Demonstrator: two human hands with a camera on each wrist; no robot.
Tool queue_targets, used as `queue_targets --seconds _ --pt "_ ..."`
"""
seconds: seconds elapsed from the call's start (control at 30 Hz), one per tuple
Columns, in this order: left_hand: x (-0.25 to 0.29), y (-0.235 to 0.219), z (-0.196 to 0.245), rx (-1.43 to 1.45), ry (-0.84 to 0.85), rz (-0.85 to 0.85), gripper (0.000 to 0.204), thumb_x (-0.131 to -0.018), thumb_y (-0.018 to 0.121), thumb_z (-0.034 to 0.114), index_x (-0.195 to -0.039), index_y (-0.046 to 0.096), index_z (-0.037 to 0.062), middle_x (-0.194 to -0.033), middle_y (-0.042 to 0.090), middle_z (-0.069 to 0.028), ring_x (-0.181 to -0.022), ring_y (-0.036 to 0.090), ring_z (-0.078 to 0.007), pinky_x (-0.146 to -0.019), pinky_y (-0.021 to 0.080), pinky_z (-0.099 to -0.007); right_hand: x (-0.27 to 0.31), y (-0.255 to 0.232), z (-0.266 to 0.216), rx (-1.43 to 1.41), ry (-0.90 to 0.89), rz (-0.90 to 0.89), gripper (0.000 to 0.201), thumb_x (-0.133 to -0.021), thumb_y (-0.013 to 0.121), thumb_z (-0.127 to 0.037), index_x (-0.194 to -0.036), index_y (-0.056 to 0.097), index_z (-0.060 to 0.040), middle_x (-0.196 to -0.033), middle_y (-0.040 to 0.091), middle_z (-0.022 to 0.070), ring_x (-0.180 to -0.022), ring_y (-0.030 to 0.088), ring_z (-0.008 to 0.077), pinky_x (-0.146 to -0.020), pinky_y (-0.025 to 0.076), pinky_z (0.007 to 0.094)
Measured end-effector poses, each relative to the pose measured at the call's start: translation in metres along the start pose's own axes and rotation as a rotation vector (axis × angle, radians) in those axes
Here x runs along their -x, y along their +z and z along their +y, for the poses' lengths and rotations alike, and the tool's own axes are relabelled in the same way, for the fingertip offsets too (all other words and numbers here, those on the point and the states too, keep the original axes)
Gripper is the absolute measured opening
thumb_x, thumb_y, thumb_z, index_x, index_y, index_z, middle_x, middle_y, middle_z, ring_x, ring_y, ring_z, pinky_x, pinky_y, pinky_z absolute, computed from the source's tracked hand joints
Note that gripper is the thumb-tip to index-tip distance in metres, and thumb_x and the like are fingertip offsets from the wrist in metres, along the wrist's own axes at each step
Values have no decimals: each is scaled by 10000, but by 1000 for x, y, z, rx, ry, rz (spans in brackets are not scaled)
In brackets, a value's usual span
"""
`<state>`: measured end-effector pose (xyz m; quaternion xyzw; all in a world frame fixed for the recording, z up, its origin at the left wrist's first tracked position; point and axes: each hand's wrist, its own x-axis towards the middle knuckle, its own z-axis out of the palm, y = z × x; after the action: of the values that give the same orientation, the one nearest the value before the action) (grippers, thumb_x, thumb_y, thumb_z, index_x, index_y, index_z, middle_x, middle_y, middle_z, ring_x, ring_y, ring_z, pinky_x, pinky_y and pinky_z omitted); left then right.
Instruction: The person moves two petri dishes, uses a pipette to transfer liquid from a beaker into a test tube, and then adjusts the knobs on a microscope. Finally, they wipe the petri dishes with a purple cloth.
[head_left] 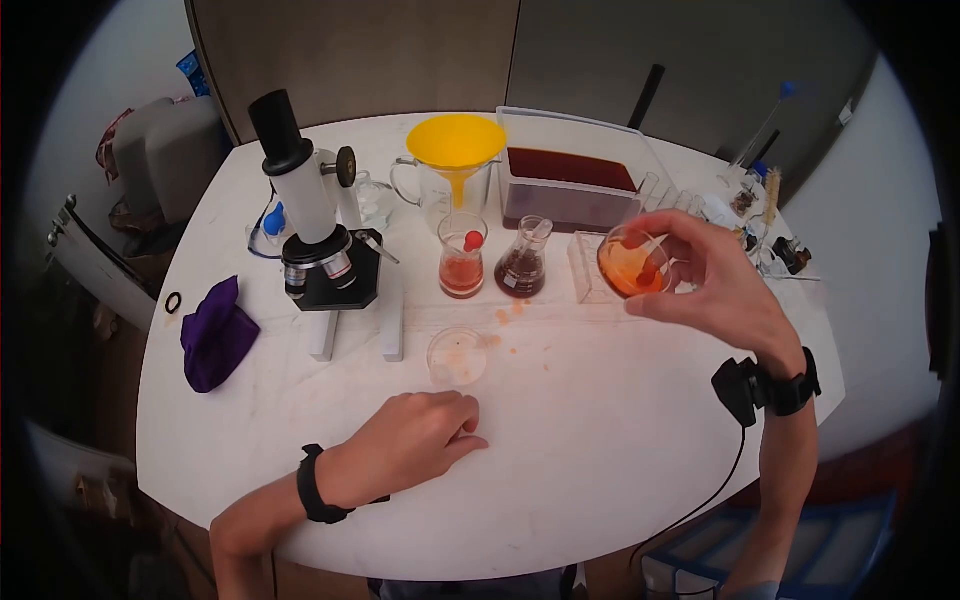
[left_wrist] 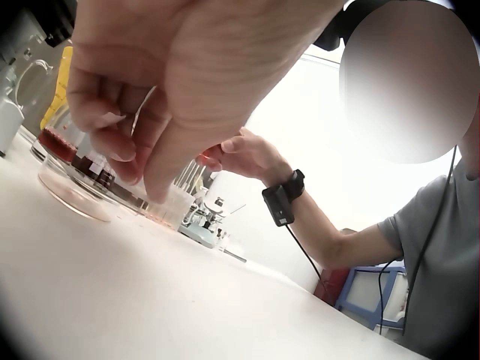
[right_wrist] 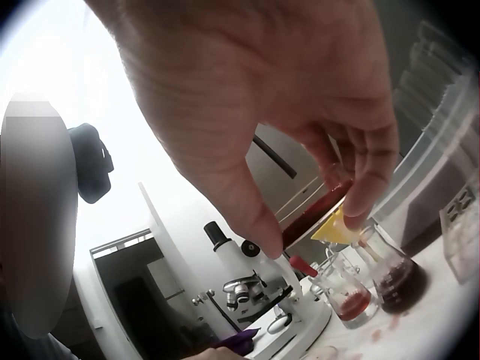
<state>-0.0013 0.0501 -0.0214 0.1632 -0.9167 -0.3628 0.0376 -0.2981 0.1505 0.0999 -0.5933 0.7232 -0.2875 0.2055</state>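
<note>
Raised over the right side of the table, my right hand point(head_left: 715, 280) grips a round glass dish point(head_left: 622, 268) by its rim between thumb and fingers. Orange-red liquid shows in the dish, which is tilted toward the head camera. My left hand point(head_left: 405, 445) is low over the table's front with loosely curled fingers, holding nothing. Just beyond it lies a clear, shallow petri dish point(head_left: 457, 357) with faint orange stains. Farther back are a glass beaker point(head_left: 461, 275) of red liquid, with a red-bulbed dropper point(head_left: 474, 240), and a conical flask point(head_left: 521, 268) of dark red liquid.
A microscope point(head_left: 320, 210) stands left, near a purple cloth point(head_left: 215, 340). Behind are a glass jug point(head_left: 425, 195) topped by a yellow funnel point(head_left: 457, 140) and a tub point(head_left: 560, 215) of dark red liquid. A clear rack point(head_left: 588, 270) is beside the raised dish. Orange drops point(head_left: 503, 316) spot the table.
</note>
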Motion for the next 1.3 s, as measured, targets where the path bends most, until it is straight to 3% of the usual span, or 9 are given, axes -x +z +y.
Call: queue_targets --seconds 0.33,0.5,0.57,0.63,0.7,0.93,1.03,1.1,1.3 --pt "-4 12 -16 163 -36 -228 258 -869 796 194 -884 618 8 -816 682 -155 -778 690 -321 -700 537 -406 -93 -91 2 109 105 162 691 -706 848 -320 -1276 657 20 -1196 706 169 -962 685 199 -834 540 325" --pt "-3 21 -25 171 24 -152 284 -864 817 234 -860 615 34 -757 661 -88 -700 647 -253 -649 514 -363 -167 -85 23 624 170 61 687 -641 866 -278 -1211 686 61 -1161 708 215 -984 703 306 -834 571 360" --pt "-3 20 -25 180 9 -166 279 -865 814 226 -871 614 31 -767 664 -95 -717 652 -260 -657 516 -371 -194 -71 27 720 212 -6 507 -637 866 -178 -1041 699 78 -1069 707 240 -931 728 360 -775 589 396" --pt "-3 21 -26 182 18 -161 277 -868 809 221 -881 610 29 -782 662 -101 -732 652 -268 -667 516 -377 -214 -48 41 827 168 11 416 -654 857 -109 -1003 713 64 -1063 685 222 -944 725 372 -797 607 399" --pt "-2 23 -28 187 17 -161 276 -871 805 216 -891 605 27 -797 660 -106 -748 651 -276 -676 515 -383 -225 -28 50 1185 -129 91 365 -678 851 -74 -995 722 51 -1080 646 204 -957 712 382 -817 622 406" --pt "0 25 -30 187 59 -151 272 -896 762 214 -907 571 20 -840 636 -122 -796 641 -319 -708 501 -421 -247 -2 11 1634 -258 270 286 -732 847 -121 -1007 779 -87 -1107 649 98 -1026 667 258 -736 578 348" --pt "-1 25 -29 202 62 -138 270 -894 758 206 -900 567 15 -847 635 -130 -802 641 -329 -717 500 -427 -248 6 15 1574 -341 257 234 -712 808 -42 -931 727 -33 -1000 615 106 -960 651 276 -733 566 362" --pt "1 28 -31 208 60 -129 269 -891 758 200 -896 566 13 -853 635 -136 -809 641 -335 -723 499 -429 -252 13 21 1626 -159 201 171 -723 801 -51 -884 761 -93 -1021 627 86 -983 650 253 -742 556 355" --pt "1 30 -32 222 100 -93 266 -882 762 179 -885 556 11 -863 632 -148 -841 641 -356 -737 495 -442 -258 20 27 1681 -51 144 173 -779 805 -123 -952 792 -134 -1042 660 65 -993 668 244 -713 553 341"
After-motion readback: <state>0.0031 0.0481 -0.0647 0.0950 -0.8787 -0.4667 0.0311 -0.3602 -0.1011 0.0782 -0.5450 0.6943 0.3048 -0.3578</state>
